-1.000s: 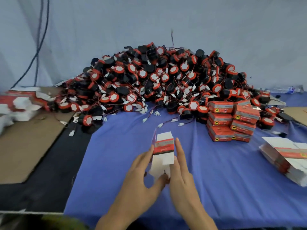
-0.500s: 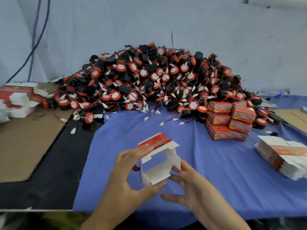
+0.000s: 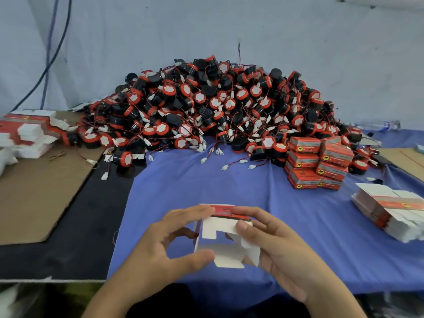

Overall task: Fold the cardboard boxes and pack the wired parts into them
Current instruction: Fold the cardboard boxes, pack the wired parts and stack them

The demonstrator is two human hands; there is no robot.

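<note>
Left grip (image 3: 165, 244) is curled round the half-formed cardboard box (image 3: 227, 254), fingers over the left of its red top and thumb against its near lower edge. The right grip (image 3: 282, 255) holds the other side, fingers laid over the red top and thumb pressed on the white upper flap. At far left a stack of flat box blanks (image 3: 25, 131) sits on a brown cardboard sheet (image 3: 34, 191), beside a bare black strip of counter (image 3: 80, 237). A blue cloth (image 3: 229, 184) covers the middle, and across its far side spreads a tall pile of wired parts (image 3: 218, 106), black and red with white plugs. A few loose leads (image 3: 224, 167) lie on the cloth between that pile and the box. Right of the pile stand finished red boxes (image 3: 319, 161) in a stack, and nearer, at the right edge, lies a second stack of flat blanks (image 3: 394, 210). Half a second ago the box was tilted with its red top slanting up to the left, and the right grip sat below it with its fingers spread. Now the box is level with its open end toward the viewer, and the right grip has come up onto its top. The box hangs just above the near edge of the cloth, between the two grips and touching both.
</note>
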